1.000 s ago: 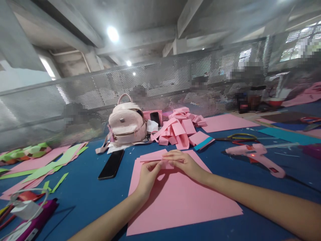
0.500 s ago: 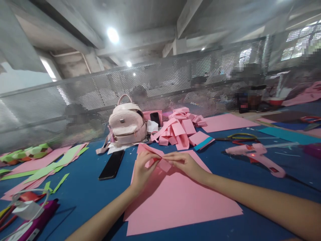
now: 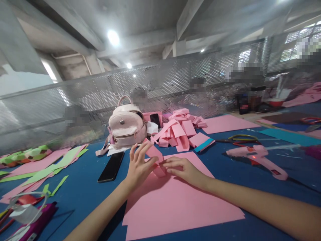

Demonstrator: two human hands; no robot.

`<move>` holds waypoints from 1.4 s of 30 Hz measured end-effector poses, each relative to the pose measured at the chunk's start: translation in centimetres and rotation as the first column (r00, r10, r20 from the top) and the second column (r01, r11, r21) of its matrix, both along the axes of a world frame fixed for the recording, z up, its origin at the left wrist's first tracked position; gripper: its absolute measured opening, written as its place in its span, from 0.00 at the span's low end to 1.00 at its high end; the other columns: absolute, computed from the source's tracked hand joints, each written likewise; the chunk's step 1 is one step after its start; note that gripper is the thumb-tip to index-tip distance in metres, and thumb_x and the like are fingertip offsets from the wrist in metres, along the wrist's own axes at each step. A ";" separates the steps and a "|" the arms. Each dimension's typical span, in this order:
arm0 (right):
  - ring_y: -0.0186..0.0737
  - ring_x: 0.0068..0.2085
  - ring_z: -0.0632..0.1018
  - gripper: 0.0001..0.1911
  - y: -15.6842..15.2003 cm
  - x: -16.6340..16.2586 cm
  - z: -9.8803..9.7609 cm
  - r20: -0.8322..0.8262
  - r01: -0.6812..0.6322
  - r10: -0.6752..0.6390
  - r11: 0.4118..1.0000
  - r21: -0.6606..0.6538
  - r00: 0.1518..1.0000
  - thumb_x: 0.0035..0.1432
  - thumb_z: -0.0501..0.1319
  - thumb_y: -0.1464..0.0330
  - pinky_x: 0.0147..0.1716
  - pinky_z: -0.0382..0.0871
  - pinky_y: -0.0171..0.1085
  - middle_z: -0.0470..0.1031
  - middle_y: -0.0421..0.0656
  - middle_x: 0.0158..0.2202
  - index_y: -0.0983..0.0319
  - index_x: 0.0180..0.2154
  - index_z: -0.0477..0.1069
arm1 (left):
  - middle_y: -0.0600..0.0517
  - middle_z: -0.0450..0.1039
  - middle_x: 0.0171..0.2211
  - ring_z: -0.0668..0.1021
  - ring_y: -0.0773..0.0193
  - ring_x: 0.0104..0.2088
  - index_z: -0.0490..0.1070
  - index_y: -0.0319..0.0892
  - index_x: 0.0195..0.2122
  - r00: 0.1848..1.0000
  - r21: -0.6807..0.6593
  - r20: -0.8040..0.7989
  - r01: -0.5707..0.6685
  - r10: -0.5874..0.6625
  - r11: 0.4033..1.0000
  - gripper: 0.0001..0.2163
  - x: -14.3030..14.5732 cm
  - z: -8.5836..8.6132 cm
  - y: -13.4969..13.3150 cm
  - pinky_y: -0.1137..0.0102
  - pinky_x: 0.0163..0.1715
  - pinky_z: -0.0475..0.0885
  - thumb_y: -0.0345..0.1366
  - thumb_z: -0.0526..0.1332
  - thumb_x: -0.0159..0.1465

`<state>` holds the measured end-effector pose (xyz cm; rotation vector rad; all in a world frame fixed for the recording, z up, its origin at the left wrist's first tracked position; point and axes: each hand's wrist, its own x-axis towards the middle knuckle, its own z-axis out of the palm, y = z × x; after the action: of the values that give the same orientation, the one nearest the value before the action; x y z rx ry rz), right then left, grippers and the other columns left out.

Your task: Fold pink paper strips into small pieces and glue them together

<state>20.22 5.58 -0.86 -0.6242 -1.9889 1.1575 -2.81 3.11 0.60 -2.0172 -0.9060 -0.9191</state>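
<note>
A large pink paper sheet [image 3: 175, 204] lies on the blue table [image 3: 82, 190] in front of me. My left hand [image 3: 139, 165] has lifted the sheet's far corner as a pink paper flap [image 3: 155, 154], thumb and forefinger pinching it while the other fingers stick up. My right hand [image 3: 182, 169] lies on the sheet just right of the flap, fingertips pressing down where the flap bends.
A black phone [image 3: 111, 166] lies left of the sheet, a pink backpack [image 3: 126, 127] behind it. A heap of pink paper strips [image 3: 180, 130] sits at the back, scissors [image 3: 240, 138] and a pink glue gun [image 3: 255, 155] to the right, green and pink offcuts [image 3: 50, 164] at left.
My left hand has raised the pink corner from flat on the sheet up off the table and spread its free fingers. My right hand stayed pressing near the bend.
</note>
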 end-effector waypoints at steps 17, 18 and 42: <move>0.43 0.48 0.75 0.11 1.1 0.0 -0.4 -0.044 0.168 -0.164 0.980 0.108 0.985 0.59 0.63 0.68 0.44 0.75 0.41 0.73 0.45 0.48 0.58 0.45 0.74 | 0.56 0.82 0.41 0.78 0.59 0.42 0.73 0.47 0.28 0.999 -0.125 0.047 0.019 -0.013 0.992 0.07 -0.1 0.2 0.3 0.51 0.63 0.50 0.30 0.66 0.62; 0.43 0.47 0.76 0.12 1.2 0.0 -0.7 -0.037 0.170 -0.168 0.982 0.077 0.985 0.58 0.64 0.69 0.42 0.76 0.40 0.72 0.45 0.48 0.58 0.45 0.73 | 0.56 0.82 0.40 0.78 0.59 0.42 0.74 0.47 0.29 0.999 -0.127 0.050 0.021 -0.015 0.992 0.07 0.0 0.2 0.2 0.51 0.63 0.50 0.30 0.66 0.62; 0.39 0.48 0.75 0.21 2.2 0.3 -1.4 0.088 0.208 -0.215 0.975 0.079 0.973 0.53 0.54 0.79 0.42 0.71 0.38 0.71 0.44 0.50 0.58 0.47 0.69 | 0.43 0.72 0.52 0.76 0.58 0.51 0.63 0.44 0.60 0.965 -0.268 0.191 0.225 -0.177 0.937 0.19 -0.6 -1.5 1.1 0.65 0.48 0.74 0.27 0.56 0.68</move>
<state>20.57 7.82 -2.25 -0.8475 -1.9779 0.9417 -3.38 4.24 -0.87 -2.3448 -0.9817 -1.1347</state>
